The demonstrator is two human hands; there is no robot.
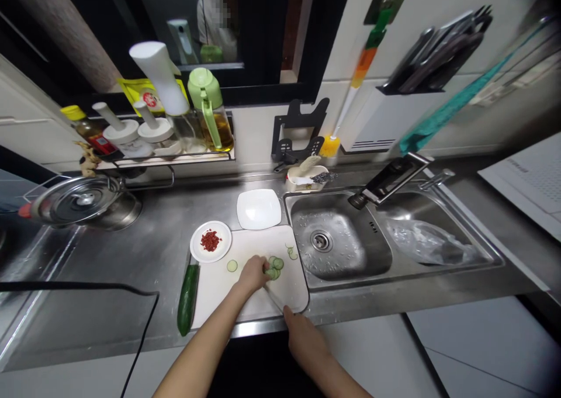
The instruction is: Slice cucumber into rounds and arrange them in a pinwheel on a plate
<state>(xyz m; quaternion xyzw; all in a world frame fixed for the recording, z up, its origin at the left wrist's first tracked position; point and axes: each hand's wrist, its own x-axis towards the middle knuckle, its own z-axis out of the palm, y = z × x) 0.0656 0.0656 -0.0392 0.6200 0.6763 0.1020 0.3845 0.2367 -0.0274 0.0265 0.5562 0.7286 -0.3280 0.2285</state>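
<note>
Left hand (254,273), fingers bent, rests against the slices (277,263) just right of it, apparently steadying them; grip unclear. Right hand (304,339), closed round the knife (275,301), angles it leftward.

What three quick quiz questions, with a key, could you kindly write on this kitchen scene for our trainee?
1. Which hand holds the knife?
2. True or false: the red pieces lie on the square plate.
3. Which of these lies along the left edge of the chopping board? A) a ladle; B) a cucumber; C) a towel.

Key:
1. The right hand.
2. False: the red pieces lie on the round plate.
3. B.
</note>
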